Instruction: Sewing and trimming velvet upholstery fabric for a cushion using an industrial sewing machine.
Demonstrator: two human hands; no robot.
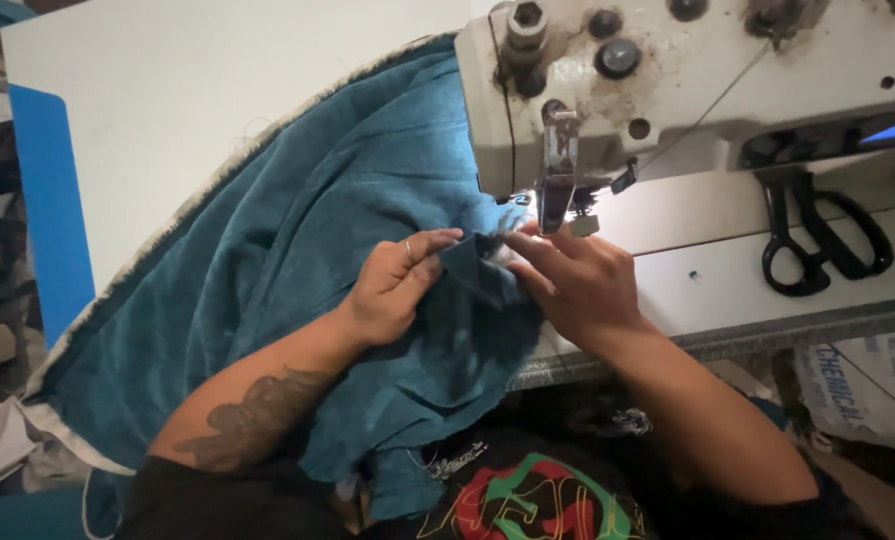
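**Folding the teal edge at the needle**

My left hand (pixel 393 290) pinches a small folded corner of the teal fabric (pixel 298 250), thumb and fingers closed together on the flap. My right hand (pixel 578 280) has its fingers pressed on the same fold from the other side, fingertips shut on the cloth right in front of the presser foot (pixel 558 200) of the sewing machine (pixel 688 70). The fold stands up between my two hands, just short of the foot and apart from it, as far as I can tell.

The rest of the fabric spreads left over the white worktop (pixel 188 90) and hangs down into my lap; its pale raw edge (pixel 128 280) runs along the far side. I judge that the fold is shaped but not yet under the foot, so the stitching of this corner is still to do. I cannot make out any finished seam from here.

Black scissors (pixel 818 240) lie on the machine bed to my right, well apart from both hands.
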